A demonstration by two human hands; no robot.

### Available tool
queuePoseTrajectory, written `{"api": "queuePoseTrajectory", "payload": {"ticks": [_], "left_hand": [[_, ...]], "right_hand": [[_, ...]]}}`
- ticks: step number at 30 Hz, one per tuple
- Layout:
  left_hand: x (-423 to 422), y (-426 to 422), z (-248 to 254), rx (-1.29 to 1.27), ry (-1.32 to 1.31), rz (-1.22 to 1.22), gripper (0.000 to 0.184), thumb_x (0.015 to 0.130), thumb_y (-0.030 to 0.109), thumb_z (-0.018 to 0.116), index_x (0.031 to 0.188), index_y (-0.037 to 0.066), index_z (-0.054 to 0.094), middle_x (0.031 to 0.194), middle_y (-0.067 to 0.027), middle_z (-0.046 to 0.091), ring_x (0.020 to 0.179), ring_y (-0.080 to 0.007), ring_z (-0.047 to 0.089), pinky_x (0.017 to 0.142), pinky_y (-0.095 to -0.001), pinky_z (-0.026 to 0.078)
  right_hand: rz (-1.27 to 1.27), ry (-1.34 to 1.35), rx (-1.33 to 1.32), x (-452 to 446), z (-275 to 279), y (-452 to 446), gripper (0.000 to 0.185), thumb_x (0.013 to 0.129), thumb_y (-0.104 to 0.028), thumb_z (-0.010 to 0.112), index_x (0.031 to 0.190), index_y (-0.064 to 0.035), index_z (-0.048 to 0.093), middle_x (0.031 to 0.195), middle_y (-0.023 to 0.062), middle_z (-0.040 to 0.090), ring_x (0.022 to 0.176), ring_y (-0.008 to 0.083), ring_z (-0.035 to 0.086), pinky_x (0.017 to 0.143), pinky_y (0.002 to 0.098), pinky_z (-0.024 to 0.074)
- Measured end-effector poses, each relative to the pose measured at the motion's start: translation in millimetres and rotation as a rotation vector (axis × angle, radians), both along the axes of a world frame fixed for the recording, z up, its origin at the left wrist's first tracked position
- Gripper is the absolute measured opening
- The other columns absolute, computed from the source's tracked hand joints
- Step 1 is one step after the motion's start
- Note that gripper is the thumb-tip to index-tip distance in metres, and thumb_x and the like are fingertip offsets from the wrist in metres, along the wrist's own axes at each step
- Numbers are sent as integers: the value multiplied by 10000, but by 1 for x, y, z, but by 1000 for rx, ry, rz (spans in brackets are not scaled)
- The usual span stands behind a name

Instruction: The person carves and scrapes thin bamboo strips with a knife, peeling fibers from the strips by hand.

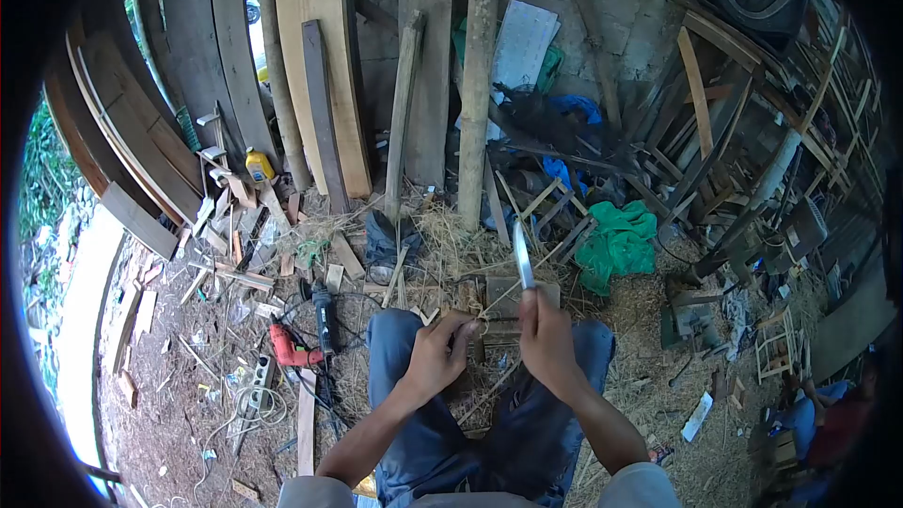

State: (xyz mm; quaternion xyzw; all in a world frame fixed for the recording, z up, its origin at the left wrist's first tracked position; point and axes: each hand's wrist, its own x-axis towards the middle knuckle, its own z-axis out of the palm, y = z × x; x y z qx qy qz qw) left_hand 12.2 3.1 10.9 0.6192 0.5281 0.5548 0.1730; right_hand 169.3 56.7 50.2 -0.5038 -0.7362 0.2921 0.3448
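My right hand (548,343) is closed around the handle of a knife (523,259), whose shiny blade points up and away from me, above my right knee. To its left, my left hand (440,350) is closed, thumb and fingers pinched together near a thin pale strand. What lies inside these fingers is too small to make out. Between and just beyond both hands sits a wooden block (508,293) on the ground, in front of my bent knees.
A red drill (293,346), a dark power tool (324,318) and a power strip (256,393) with cords lie left. Ahead are a green plastic bag (616,243) and leaning planks (324,66). Shavings and offcuts cover the ground. Another person (832,419) sits at lower right.
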Motion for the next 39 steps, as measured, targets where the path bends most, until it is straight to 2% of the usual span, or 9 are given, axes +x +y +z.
{"api": "queuePoseTrajectory", "payload": {"ticks": [3, 6, 10, 19, 30, 33, 36, 38, 39], "left_hand": [[2, -2, 1, -9, 4, -8, 60, 850, -22, 589, 907, -4, 595, 679, -138, 609, 521, -186, 576, 485, -294, 422], [1, 2, -4, 24, 36, -3, 85, 839, -33, 590, 918, -2, 588, 712, -147, 616, 549, -225, 605, 497, -309, 441], [2, -3, -9, 85, 83, 11, 102, 832, -46, 582, 923, -1, 572, 759, -160, 613, 610, -286, 621, 530, -328, 467], [0, 0, -8, 77, 181, 9, 124, 826, -47, 574, 936, 8, 555, 794, -161, 599, 660, -329, 617, 552, -374, 488], [-1, 3, -16, 45, 252, 48, 129, 830, -18, 571, 953, 14, 549, 810, -162, 593, 673, -348, 609, 565, -393, 505], [-1, 8, -26, 142, 143, 46, 112, 861, 10, 572, 972, 7, 552, 826, -149, 605, 643, -275, 633, 534, -350, 493], [-2, 16, -34, -134, -224, 31, 99, 896, 76, 592, 978, 22, 574, 856, -92, 629, 666, -155, 626, 499, -282, 459], [6, 26, -35, -235, -855, -47, 128, 914, 137, 607, 984, 31, 594, 880, -31, 630, 744, -79, 581, 565, -230, 443], [9, 30, -38, -234, -851, -48, 128, 914, 137, 607, 984, 31, 594, 880, -31, 630, 744, -79, 581, 565, -230, 443]], "right_hand": [[201, -71, 357, -15, -28, -18, 172, 945, -129, 479, 857, 11, 528, 660, 231, 562, 615, 403, 584, 514, 457, 429], [57, -41, -132, -5, 15, -10, 167, 943, -113, 470, 863, 23, 525, 701, 250, 564, 696, 431, 582, 565, 507, 423], [218, -96, 270, -16, -26, -20, 184, 950, -129, 458, 878, 34, 506, 619, 218, 539, 599, 457, 546, 538, 494, 395], [82, -78, -34, -5, 1, -8, 129, 906, -108, 507, 881, 18, 511, 627, 245, 560, 627, 427, 591, 532, 506, 446], [241, -165, 153, -7, -24, -14, 166, 937, -134, 473, 856, 6, 511, 671, 232, 583, 652, 426, 593, 539, 499, 443], [247, -133, 31, 3, -20, -6, 233, 963, -199, 464, 865, 5, 522, 635, 203, 568, 587, 367, 598, 535, 439, 447], [139, 270, -74, 7, -12, 4, 230, 962, -255, 515, 910, -34, 554, 634, -17, 468, 563, 46, 420, 518, 233, 335], [131, 261, -107, 3, -17, 2, 229, 941, -254, 547, 934, -26, 565, 675, 36, 528, 592, 127, 491, 558, 272, 386], [115, 246, -143, 2, -22, 1, 239, 921, -253, 579, 958, -17, 576, 716, 88, 589, 621, 209, 562, 599, 311, 437]]}}
